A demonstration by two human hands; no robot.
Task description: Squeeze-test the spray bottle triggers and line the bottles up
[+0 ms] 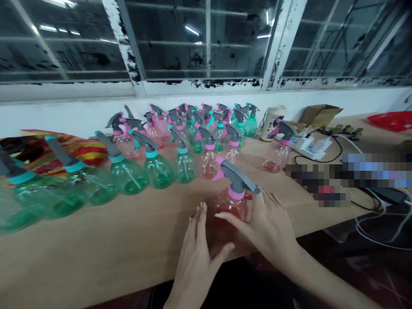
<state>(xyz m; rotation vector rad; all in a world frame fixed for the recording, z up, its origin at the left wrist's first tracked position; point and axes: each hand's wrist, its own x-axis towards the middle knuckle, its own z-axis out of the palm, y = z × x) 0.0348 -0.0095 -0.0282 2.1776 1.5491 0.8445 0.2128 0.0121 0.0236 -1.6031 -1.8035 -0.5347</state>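
Note:
A pink spray bottle with a grey trigger head stands near the front edge of the wooden table. My right hand wraps around its right side, fingers curled on the body. My left hand lies just left of the bottle with fingers stretched flat and thumb out toward the bottle's base, holding nothing.
Several green spray bottles and pink spray bottles stand in rows across the table toward the wall. A lone pink bottle, a white cup, a power strip with cables and a cardboard box sit right. A striped cloth lies left.

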